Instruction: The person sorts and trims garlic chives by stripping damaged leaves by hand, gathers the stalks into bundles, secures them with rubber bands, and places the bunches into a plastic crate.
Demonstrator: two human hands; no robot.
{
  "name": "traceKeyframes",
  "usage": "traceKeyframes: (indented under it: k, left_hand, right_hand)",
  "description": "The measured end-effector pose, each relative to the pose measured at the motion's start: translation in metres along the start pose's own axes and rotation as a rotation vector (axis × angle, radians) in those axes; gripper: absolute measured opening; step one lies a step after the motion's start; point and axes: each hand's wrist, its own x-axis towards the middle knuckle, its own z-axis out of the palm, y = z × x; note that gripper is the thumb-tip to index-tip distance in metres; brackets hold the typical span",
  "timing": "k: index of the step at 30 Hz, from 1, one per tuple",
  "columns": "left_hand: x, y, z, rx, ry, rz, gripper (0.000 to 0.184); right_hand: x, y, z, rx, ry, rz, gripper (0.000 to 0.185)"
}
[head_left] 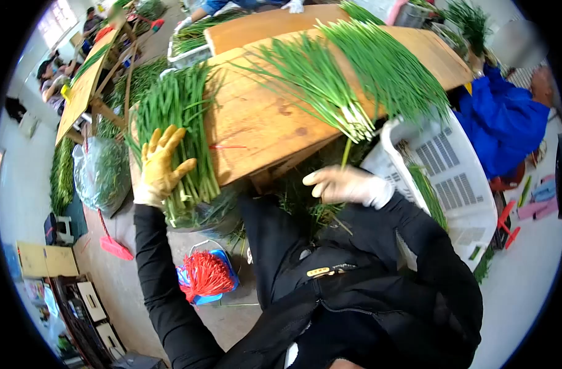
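Note:
My left hand, in a yellow glove, lies with spread fingers on a thick bunch of garlic chives at the table's left end. The pale stem ends hang over the near edge. My right hand, in a whitish glove, is in front of the table edge, somewhat blurred, with its fingers stretched leftward and apart. A single green stalk shows just above it; whether it touches the hand I cannot tell. Beyond, another bunch of chives lies with pale stems toward me, beside a larger pile.
A red tie lies on the wooden table. A white crate stands right, a blue basket of red ties on the floor. A co-worker's blue sleeve is at right; another person's gloved hand is opposite.

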Motion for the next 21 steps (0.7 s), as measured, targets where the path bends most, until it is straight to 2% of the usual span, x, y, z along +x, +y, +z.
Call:
traceKeyframes:
  k: [2, 3, 5, 6, 7, 9, 10, 11, 13, 14, 15, 17, 19, 21]
  left_hand:
    - [-0.004, 0.004, -0.010, 0.007, -0.021, 0.006, 0.067]
    - [-0.007, 0.007, -0.016, 0.037, -0.024, 0.007, 0.069]
    - [-0.010, 0.023, -0.031, 0.072, 0.091, 0.042, 0.068]
    - [-0.010, 0.038, -0.038, 0.030, 0.178, 0.088, 0.065]
    - [-0.008, 0.054, -0.045, -0.012, 0.270, 0.133, 0.061]
    - [0.000, 0.095, -0.055, -0.179, 0.428, 0.271, 0.053]
    - [0.003, 0.112, -0.044, -0.459, 0.428, 0.259, 0.048]
    - [0.005, 0.128, -0.025, -0.738, 0.423, 0.243, 0.042]
    - [0.005, 0.165, 0.009, -1.054, 0.208, 0.013, 0.032]
    - [0.006, 0.182, 0.023, -1.185, 0.076, -0.028, 0.029]
    - [0.007, 0.195, 0.036, -1.313, -0.062, -0.072, 0.026]
    - [0.001, 0.204, 0.062, -1.486, -0.154, -0.141, 0.025]
    - [-0.006, 0.215, 0.059, -1.638, -0.123, -0.145, 0.025]
    - [-0.008, 0.208, 0.080, -1.727, -0.176, -0.220, 0.027]
  right_hand:
    - [-0.048, 0.047, 0.014, -0.640, 0.036, 0.093, 0.049]
    - [-0.059, 0.043, 0.010, -0.641, -0.006, 0.184, 0.049]
    - [-0.067, 0.018, -0.009, -0.105, 0.296, 0.105, 0.043]
    - [-0.067, 0.019, -0.019, -0.366, 0.548, -0.121, 0.033]
    - [-0.069, -0.005, -0.033, -0.589, 0.685, -0.030, 0.022]
    - [-0.054, -0.026, -0.058, -0.763, 0.849, 0.073, 0.023]
    - [-0.039, -0.017, -0.076, -0.842, 0.862, 0.014, 0.030]
    - [-0.020, -0.019, -0.088, -0.831, 0.862, 0.199, 0.034]
    - [0.016, -0.029, -0.105, -0.986, 0.762, 0.477, 0.037]
    - [0.029, -0.022, -0.113, -1.009, 0.666, 0.553, 0.036]
    - [0.038, -0.007, -0.119, -1.015, 0.663, 0.507, 0.033]
    - [0.038, -0.022, -0.131, -0.810, 0.674, 0.412, 0.029]
    - [0.024, -0.041, -0.129, -0.828, 0.909, -0.025, 0.027]
    - [0.005, -0.067, -0.103, -0.690, 0.889, -0.084, 0.028]
